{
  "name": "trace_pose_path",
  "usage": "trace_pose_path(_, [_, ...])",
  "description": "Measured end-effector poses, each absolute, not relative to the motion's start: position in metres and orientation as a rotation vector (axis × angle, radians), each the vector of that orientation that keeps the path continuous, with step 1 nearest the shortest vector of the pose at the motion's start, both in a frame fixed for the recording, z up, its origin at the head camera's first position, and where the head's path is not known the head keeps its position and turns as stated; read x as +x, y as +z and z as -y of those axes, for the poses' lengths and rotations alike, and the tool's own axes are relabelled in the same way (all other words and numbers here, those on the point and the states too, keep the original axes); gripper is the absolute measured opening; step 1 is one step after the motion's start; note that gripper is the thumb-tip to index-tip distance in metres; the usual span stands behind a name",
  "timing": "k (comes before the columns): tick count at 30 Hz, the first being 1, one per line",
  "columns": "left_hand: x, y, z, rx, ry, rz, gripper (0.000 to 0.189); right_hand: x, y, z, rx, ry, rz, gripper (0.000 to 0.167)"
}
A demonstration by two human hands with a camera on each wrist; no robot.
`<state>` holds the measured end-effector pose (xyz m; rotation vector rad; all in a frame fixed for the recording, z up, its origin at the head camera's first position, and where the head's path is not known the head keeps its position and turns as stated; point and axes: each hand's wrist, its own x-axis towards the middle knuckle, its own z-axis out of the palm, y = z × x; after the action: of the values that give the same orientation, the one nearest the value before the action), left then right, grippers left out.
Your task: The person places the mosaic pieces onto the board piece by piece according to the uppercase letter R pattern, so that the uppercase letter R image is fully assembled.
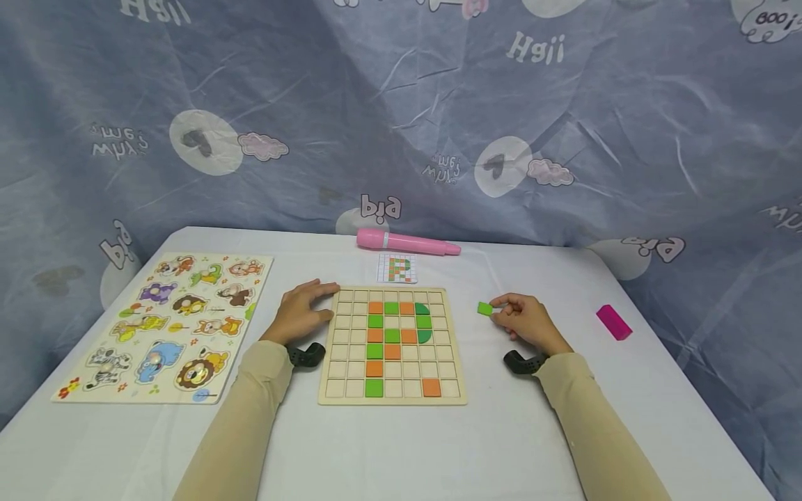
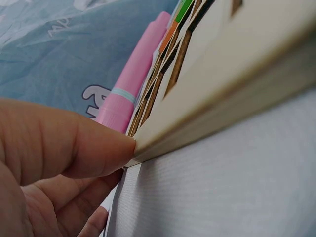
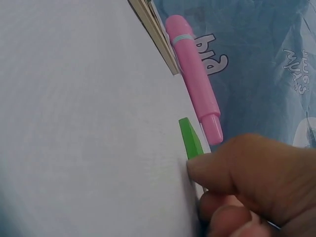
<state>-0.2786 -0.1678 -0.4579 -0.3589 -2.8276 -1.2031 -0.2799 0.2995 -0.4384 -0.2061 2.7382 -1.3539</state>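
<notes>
The wooden grid board (image 1: pixel 401 401) lies flat in front of me. Green and orange tiles fill some of its cells in a letter-like pattern, with one separate orange tile (image 1: pixel 431 387) in the bottom row. My left hand (image 1: pixel 299 314) rests at the board's upper left, its fingers reaching the far corner. In the left wrist view the thumb (image 2: pixel 101 153) touches the board's side. Right of the board, my right hand (image 1: pixel 526 322) pinches a green square tile (image 1: pixel 485 308) between thumb and fingers, close over the white table. The right wrist view shows this tile sticking out past the thumb.
A small pattern card (image 1: pixel 397 268) lies behind the board, with a pink marker-shaped thing (image 1: pixel 407 243) behind that. An animal puzzle board (image 1: pixel 188 306) covers the table's left side. At the right lies a magenta block (image 1: pixel 614 322). A printed blue-grey cloth (image 1: pixel 401 104) hangs behind the table.
</notes>
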Motion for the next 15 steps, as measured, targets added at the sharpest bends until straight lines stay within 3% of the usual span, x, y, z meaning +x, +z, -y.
trace_pose_path(15, [-0.277,-0.455,0.167,-0.359,-1.199,2.829,0.058,-0.275,-0.43,-0.284,-0.445,-1.411,-2.572,0.033])
